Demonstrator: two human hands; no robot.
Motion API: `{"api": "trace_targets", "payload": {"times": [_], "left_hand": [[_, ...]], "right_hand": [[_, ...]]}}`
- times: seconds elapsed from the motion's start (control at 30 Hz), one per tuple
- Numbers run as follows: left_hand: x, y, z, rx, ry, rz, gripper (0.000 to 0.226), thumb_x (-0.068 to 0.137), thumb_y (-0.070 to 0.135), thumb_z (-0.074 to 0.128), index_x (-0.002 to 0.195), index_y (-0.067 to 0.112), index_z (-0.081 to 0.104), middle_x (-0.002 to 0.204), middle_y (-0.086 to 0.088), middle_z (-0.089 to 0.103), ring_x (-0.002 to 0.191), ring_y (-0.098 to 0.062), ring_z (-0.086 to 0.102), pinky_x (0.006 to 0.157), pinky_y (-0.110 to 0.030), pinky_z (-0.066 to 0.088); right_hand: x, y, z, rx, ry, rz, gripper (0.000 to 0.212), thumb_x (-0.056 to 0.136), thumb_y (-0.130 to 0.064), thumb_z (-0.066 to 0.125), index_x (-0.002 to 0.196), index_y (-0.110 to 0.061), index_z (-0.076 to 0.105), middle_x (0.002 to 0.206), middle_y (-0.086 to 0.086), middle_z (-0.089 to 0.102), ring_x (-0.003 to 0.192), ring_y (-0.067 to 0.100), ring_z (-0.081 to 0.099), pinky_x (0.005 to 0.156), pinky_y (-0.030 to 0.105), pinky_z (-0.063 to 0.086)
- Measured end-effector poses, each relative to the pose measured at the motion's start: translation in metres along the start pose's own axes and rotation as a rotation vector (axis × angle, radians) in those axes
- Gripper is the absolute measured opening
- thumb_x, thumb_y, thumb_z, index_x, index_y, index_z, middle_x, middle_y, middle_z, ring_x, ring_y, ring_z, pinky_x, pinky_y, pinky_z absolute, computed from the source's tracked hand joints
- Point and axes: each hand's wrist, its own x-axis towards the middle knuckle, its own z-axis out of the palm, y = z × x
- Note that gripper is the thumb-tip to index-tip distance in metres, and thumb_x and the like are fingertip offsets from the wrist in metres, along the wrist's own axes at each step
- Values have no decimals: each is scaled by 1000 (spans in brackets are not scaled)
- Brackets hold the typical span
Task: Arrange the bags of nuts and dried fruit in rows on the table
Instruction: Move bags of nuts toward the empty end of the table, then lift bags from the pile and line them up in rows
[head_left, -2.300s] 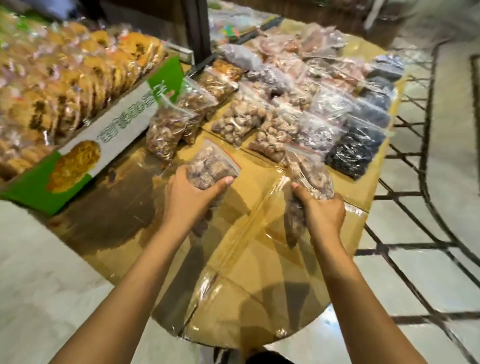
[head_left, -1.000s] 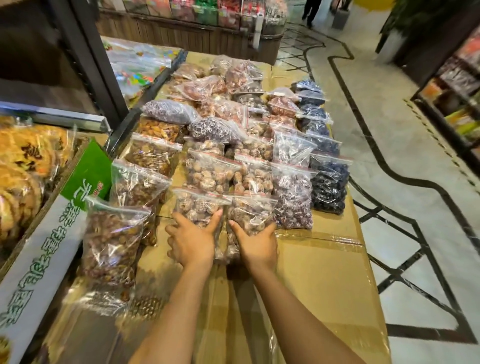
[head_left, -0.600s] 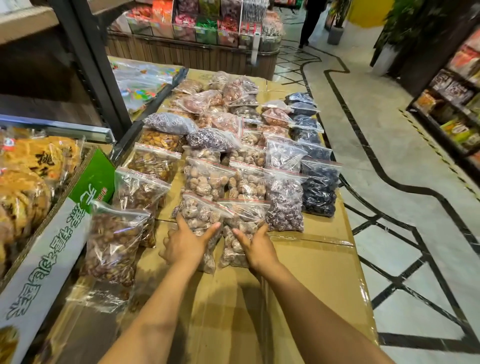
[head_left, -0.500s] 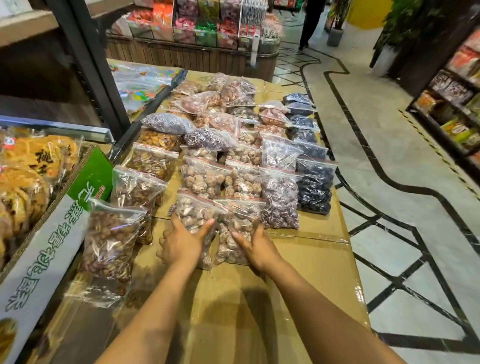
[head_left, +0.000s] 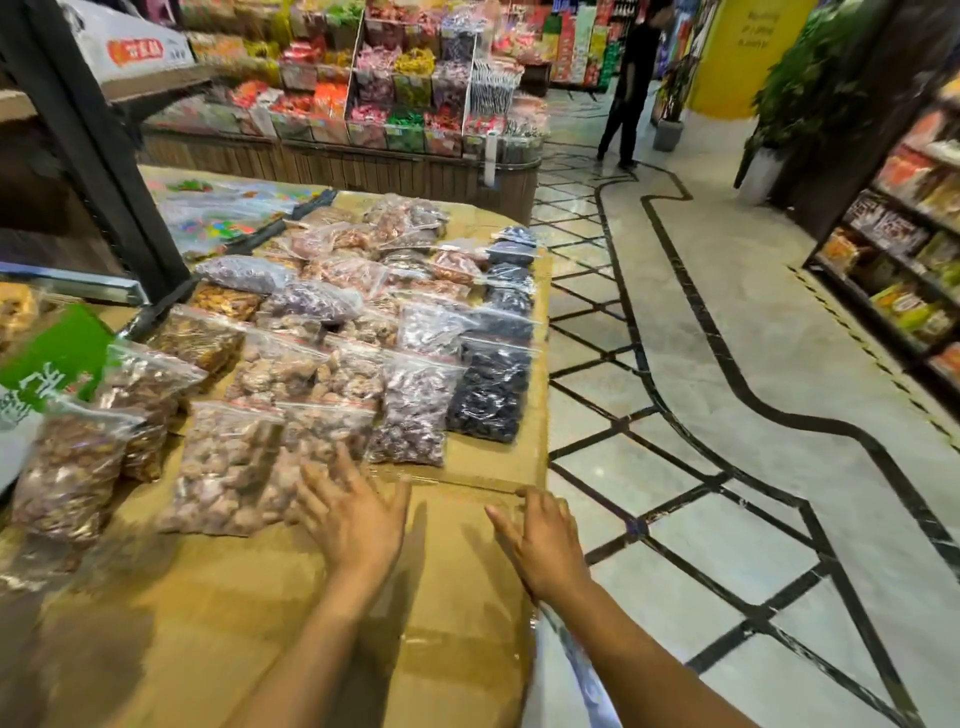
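Hands withdrawn, bags seemingly just ahead

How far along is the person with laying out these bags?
Mostly done, it seems. Bags already lie in rows along the table, from the far end to the dark-fruit bag. The two nearest pale-nut bags look just set down. Both hands are empty and open: the left hand at their edge, the right hand on bare cardboard. The brown-nut bags on the left sit tilted and may need straightening.
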Motion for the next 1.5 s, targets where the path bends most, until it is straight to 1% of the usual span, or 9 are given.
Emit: {"api": "trace_targets", "payload": {"times": [0.1,0.17,0.33,0.53,0.73,0.87,1.13,1.37,1.5], "left_hand": [[-37,41,21,29,-82,36,91,87,65,45,153,12,12,156,-30,11,144,-46,10,115,-52,10],[-55,59,31,58,-115,48,87,87,67,42,151,12,20,155,-28,20,142,-46,16,115,-51,14],[-72,83,46,66,-161,99,82,86,70,40,148,16,27,153,-22,29,142,-41,21,115,-50,18],[-51,89,55,86,-112,82,85,85,73,37,147,15,30,152,-20,32,143,-38,22,116,-50,19],[6,101,65,97,-56,-23,88,84,75,36,147,14,28,157,-17,23,146,-36,17,118,-51,17],[51,102,63,77,80,-100,83,84,74,41,141,13,38,149,-18,36,139,-37,29,112,-52,28],[125,112,39,105,228,-337,81,86,65,46,135,1,44,138,-26,46,130,-43,37,108,-50,32],[179,125,23,63,284,-470,96,77,79,30,142,8,35,147,-20,35,137,-38,28,113,-52,28],[232,136,24,70,309,-496,85,85,66,48,145,9,30,153,-20,27,141,-38,22,114,-54,26]], "right_hand": [[-4,51,-28,-56,54,31,126,52,-92,-20,129,-16,46,126,12,54,120,30,44,99,40,36],[-6,74,-44,-96,56,33,128,52,-91,-20,130,-14,45,126,14,54,120,32,45,97,41,37],[6,104,-63,-172,-17,16,75,87,-69,37,135,-11,38,132,15,49,122,32,42,99,41,36],[51,104,-68,-204,-63,-115,75,81,-61,55,135,-13,34,134,15,45,124,35,39,100,44,35],[142,68,-82,-224,-54,-292,79,78,-64,57,136,-16,34,133,16,45,124,35,39,102,46,35],[217,27,-85,-245,-48,-450,74,83,-61,55,133,-11,36,134,17,44,127,36,36,103,48,33],[321,-47,-84,-152,-96,-712,71,87,-59,52,133,-6,39,127,16,44,124,35,34,102,45,31],[420,-111,-83,-176,-215,-865,66,85,-54,54,132,-11,37,127,17,46,120,34,39,98,47,39],[471,-162,-74,-209,-287,-971,67,87,-54,57,132,-9,37,127,18,44,121,34,37,96,43,36]]}}
